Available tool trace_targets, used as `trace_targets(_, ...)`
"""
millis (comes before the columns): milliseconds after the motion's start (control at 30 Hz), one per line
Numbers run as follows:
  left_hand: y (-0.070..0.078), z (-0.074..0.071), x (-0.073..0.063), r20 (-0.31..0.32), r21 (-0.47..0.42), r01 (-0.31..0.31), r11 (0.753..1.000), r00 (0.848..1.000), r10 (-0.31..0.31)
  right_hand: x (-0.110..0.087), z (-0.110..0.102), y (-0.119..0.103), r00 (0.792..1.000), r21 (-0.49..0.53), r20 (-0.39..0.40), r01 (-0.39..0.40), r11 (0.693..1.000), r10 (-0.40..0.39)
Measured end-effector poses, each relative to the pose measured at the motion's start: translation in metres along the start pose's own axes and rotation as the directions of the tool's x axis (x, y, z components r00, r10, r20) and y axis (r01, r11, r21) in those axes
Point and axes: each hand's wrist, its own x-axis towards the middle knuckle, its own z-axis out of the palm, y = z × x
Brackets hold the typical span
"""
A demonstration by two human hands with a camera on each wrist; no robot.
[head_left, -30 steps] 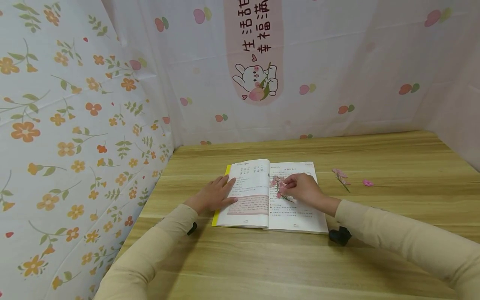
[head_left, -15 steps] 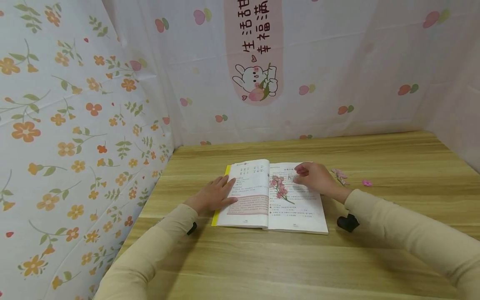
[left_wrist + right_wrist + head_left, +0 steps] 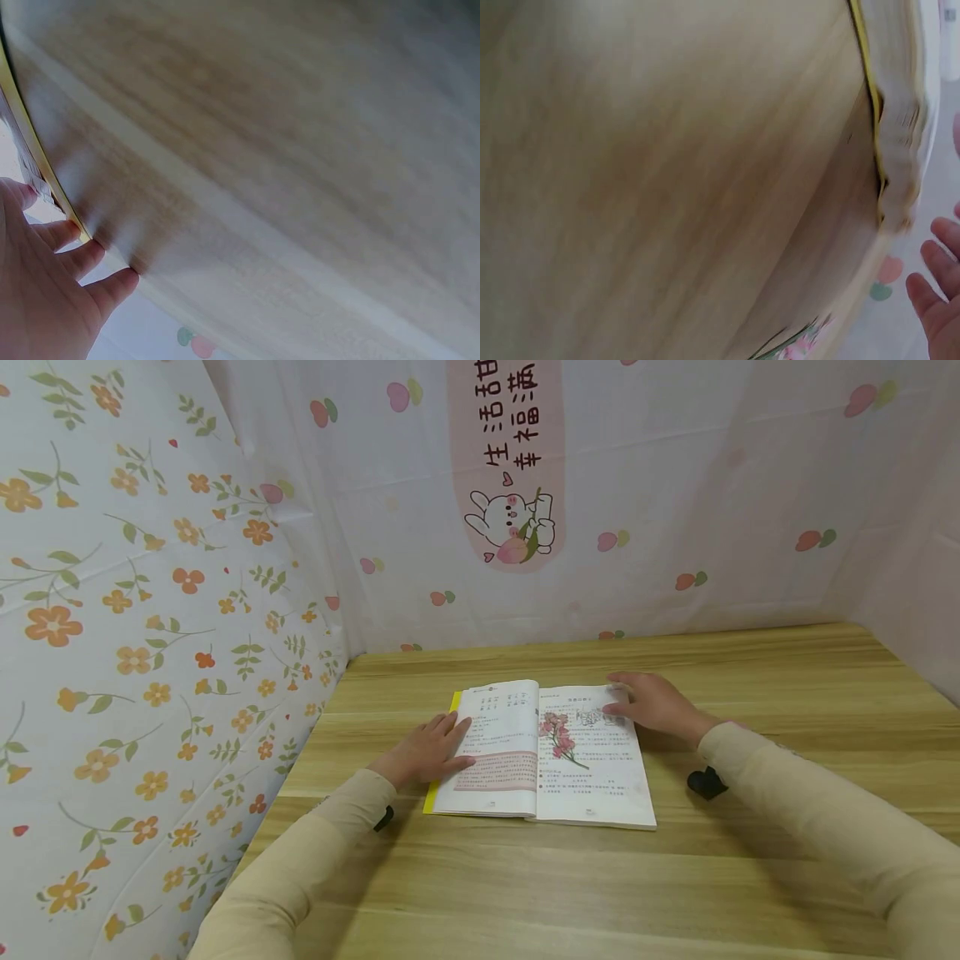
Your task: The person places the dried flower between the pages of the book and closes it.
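An open book point(image 3: 480, 735) with a yellow cover edge lies on the wooden table. On its right page rests a pink flower sprig point(image 3: 562, 739) with a thin green stem, its stem pointing to the lower right. My left hand point(image 3: 426, 750) rests on the outer edge of the left page, fingers spread. In the left wrist view its fingertips reach over the yellow cover edge point(image 3: 46, 161). My right hand point(image 3: 658, 703) is at the upper right corner of the right page, fingers extended and holding nothing. The right wrist view shows its fingers point(image 3: 922, 292) beside the page block point(image 3: 900, 127).
More pink flowers point(image 3: 802, 346) with green stems lie on the table right of the book, mostly hidden by my right arm in the head view. A printed cloth point(image 3: 660, 510) hangs behind the table, and a floral one point(image 3: 150, 635) at the left.
My right hand has left the flower sprig, which stays on the right page, and has moved right and up to the page's upper corner. My left hand has stayed in place.
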Motion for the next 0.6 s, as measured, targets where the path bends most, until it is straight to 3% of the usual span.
trace_targets(233, 0.0001, -0.0005, 0.0003, 0.008, 0.002, 0.002, 1.0, 1.0, -0.002, 0.0022, -0.0012, 0.0066, 0.997, -0.072, 0.037, 0.072, 0.995, -0.069)
trace_targets(600, 0.0027, -0.0042, -0.0016, -0.004, -0.006, -0.007, 1.0, 1.0, 0.007, 0.0029, -0.0013, 0.0112, 0.988, -0.121, 0.129, 0.096, 0.988, -0.08)
